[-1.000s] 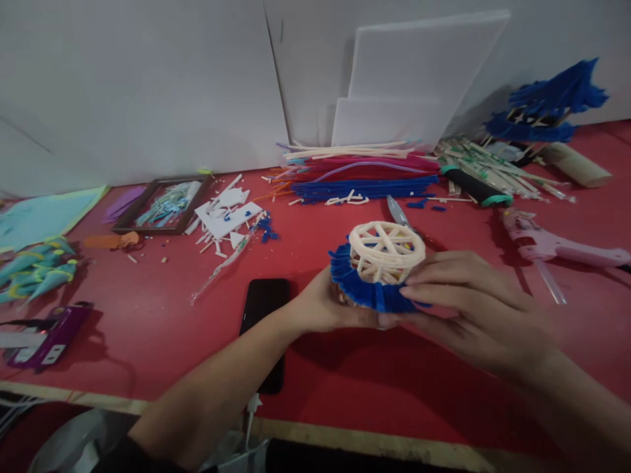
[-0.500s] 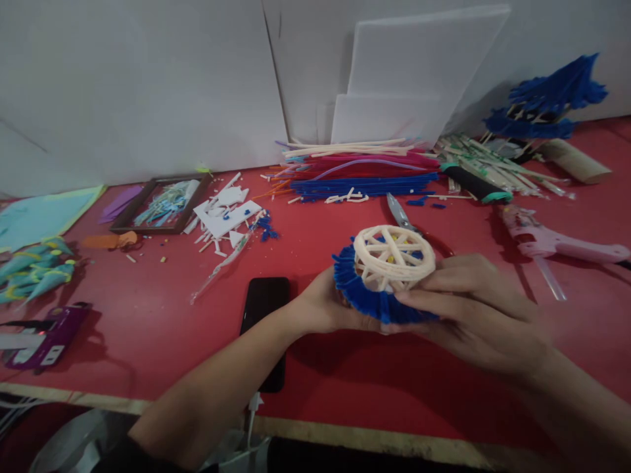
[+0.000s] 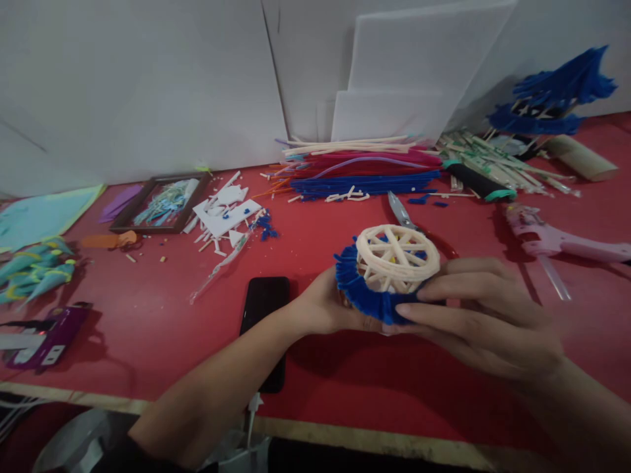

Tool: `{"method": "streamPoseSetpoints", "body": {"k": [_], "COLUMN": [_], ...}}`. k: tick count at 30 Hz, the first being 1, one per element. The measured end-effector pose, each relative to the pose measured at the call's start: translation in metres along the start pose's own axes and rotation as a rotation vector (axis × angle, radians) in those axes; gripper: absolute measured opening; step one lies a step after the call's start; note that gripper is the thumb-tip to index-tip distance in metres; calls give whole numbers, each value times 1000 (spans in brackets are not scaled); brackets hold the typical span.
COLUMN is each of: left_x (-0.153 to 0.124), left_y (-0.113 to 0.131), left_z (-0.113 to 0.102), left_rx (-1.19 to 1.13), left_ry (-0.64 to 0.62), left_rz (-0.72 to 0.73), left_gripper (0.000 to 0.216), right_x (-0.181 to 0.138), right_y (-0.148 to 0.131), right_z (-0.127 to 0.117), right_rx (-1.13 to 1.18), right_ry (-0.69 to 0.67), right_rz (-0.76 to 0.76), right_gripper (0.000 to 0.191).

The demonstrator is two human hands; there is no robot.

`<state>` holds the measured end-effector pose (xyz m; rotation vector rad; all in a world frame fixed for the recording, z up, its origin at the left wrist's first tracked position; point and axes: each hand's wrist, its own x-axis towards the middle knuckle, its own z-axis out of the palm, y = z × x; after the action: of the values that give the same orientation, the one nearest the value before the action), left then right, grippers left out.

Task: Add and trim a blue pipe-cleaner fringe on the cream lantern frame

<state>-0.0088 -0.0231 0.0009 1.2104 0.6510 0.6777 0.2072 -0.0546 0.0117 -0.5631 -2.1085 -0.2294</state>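
Note:
Between my hands, above the red table, is a pipe-cleaner model with a cream spoked wheel (image 3: 397, 253) on top and a blue fringed ring (image 3: 367, 299) beneath it. My left hand (image 3: 328, 305) grips the model from the left and below; most of its fingers are hidden under the blue ring. From the right, my right hand (image 3: 483, 315) pinches the ring's near right edge, with a fingertip pressed on the blue fringe. Small yellow bits show through the spokes. Just behind the model lie scissors (image 3: 401, 211), partly hidden by it.
Bundles of coloured pipe cleaners (image 3: 365, 174) lie along the wall. A pink glue gun (image 3: 547, 240) is at right, near a blue roofed model (image 3: 547, 105). A black phone (image 3: 266, 309) lies left of my hands; a purple power strip (image 3: 49, 338) sits farther left.
My right hand's fingers have shifted off the cream wheel's lower edge, down and outward onto the blue fringe. The model has moved very slightly right.

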Motion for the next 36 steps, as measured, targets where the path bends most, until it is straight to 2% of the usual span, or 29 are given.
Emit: {"method": "streamPoseSetpoints", "body": {"k": [3,7,12,18,25,32,36], "left_x": [0,-1,0,0,0,0,1], "left_y": [0,2,0,-2,0,-2,-4], "left_z": [0,2,1,1,2,1,0], "left_rx": [-20,-28,-61,-60,-61,-76,-53], "left_ry": [-2,-16,-7,-11,-19,56,54], "left_rz": [-4,6,-2,23,25,24,56], "left_gripper": [75,67,70,72,75,77,73], "right_x": [-2,-7,-8,-6,-5,-3,-2], "right_y": [-3,-9,-9,-11,-17,-21,-18], "right_z": [2,5,6,7,8,8,7], "right_rx": [-33,-41,-28,-55,-25,-13,-4], "right_ry": [21,72,45,80,75,80,65], "right_rz": [65,153,155,128,183,279,258], "right_gripper": [17,17,18,20,17,17,13]}}
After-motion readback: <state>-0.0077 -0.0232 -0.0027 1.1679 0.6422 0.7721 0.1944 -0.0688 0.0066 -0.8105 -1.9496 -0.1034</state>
